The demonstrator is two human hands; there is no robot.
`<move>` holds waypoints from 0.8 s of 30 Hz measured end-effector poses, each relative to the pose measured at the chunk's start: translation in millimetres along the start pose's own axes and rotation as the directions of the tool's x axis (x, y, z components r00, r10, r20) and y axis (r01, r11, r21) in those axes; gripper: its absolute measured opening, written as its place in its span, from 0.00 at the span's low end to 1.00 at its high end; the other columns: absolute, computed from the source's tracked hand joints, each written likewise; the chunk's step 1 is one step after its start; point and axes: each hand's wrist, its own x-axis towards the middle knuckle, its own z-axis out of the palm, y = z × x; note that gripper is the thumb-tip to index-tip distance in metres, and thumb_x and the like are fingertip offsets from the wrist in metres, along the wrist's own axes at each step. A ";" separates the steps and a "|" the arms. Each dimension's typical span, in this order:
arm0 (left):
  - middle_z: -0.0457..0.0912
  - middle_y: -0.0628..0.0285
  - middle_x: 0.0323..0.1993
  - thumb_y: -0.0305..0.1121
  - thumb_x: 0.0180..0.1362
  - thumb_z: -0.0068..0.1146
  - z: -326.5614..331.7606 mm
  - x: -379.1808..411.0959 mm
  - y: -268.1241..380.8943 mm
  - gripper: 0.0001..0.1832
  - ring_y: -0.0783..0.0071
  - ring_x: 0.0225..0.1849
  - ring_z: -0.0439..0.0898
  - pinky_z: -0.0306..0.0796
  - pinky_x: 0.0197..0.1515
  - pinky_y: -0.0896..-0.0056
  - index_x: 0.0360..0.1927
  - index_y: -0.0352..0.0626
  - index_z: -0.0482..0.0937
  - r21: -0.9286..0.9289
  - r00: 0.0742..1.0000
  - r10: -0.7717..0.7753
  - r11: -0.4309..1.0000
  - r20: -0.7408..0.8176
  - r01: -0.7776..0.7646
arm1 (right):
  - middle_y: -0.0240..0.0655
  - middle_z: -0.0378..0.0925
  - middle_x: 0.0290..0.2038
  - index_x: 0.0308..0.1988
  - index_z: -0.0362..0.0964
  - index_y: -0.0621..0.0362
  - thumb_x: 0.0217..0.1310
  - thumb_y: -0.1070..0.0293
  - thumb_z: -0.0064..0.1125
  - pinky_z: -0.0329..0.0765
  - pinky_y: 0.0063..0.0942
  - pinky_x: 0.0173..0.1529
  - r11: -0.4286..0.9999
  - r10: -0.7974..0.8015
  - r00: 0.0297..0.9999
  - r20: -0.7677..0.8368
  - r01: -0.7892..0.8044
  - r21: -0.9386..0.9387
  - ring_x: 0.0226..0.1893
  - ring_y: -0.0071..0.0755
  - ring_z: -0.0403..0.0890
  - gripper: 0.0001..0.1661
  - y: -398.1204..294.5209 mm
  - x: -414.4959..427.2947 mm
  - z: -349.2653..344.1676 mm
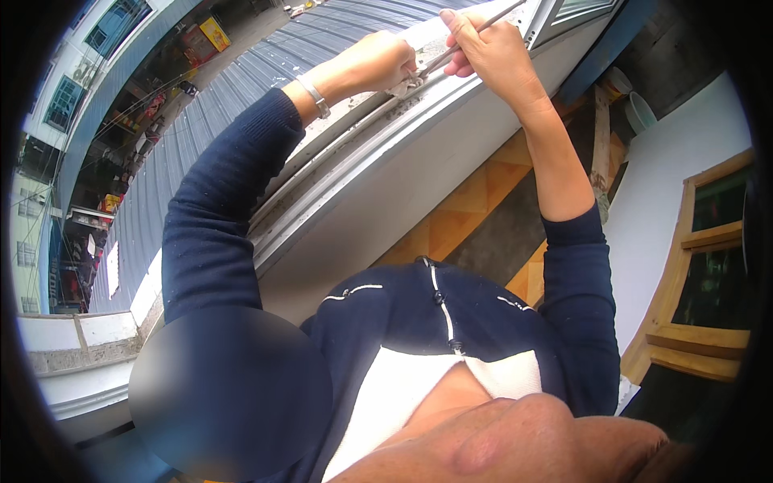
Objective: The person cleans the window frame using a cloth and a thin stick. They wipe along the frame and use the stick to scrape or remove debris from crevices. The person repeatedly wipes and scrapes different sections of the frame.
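Observation:
At the top of the head view, my left hand, with a silver bracelet at the wrist, has its fingers closed on a crumpled pale rag or paper. The material lies on the dirty track of a white window frame. My right hand grips a thin dark rod that slants down to the left. The rod's lower end meets the crumpled material beside my left fingertips. Dark dirt lines the track near both hands. What the rod's tip touches exactly is too small to tell.
Outside the window lies a corrugated grey metal roof, with a street and buildings beyond. An opened window sash stands at the top right. Indoors are a light wall, a patterned floor, buckets and a wooden-framed window.

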 end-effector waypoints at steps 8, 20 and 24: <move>0.81 0.51 0.28 0.23 0.49 0.56 -39.1 -128.0 3.7 0.07 0.59 0.30 0.81 0.74 0.36 0.68 0.31 0.35 0.82 -0.057 0.992 -0.124 0.990 0.027 0.125 | 0.34 0.74 0.15 0.23 0.71 0.65 0.63 0.51 0.51 0.76 0.16 0.21 0.978 -0.079 0.990 0.118 0.055 0.202 0.16 0.21 0.79 0.27 -34.2 -26.7 73.6; 0.81 0.57 0.26 0.21 0.47 0.57 -174.6 -292.8 -9.0 0.07 0.73 0.27 0.79 0.73 0.33 0.76 0.31 0.32 0.81 0.036 0.774 -0.595 0.797 0.218 0.603 | 0.41 0.77 0.20 0.30 0.72 0.64 0.66 0.51 0.47 0.83 0.25 0.30 0.667 -0.184 0.901 0.393 -0.179 0.723 0.26 0.38 0.84 0.25 -75.7 -26.6 187.2; 0.81 0.60 0.26 0.21 0.48 0.58 -195.4 -329.9 -91.1 0.06 0.77 0.28 0.79 0.73 0.33 0.78 0.32 0.34 0.81 -0.138 0.625 -0.768 0.640 -0.140 0.756 | 0.44 0.78 0.23 0.31 0.72 0.65 0.68 0.53 0.44 0.83 0.25 0.32 0.629 -0.377 0.922 0.093 0.181 0.756 0.27 0.39 0.84 0.25 -65.7 -20.2 160.1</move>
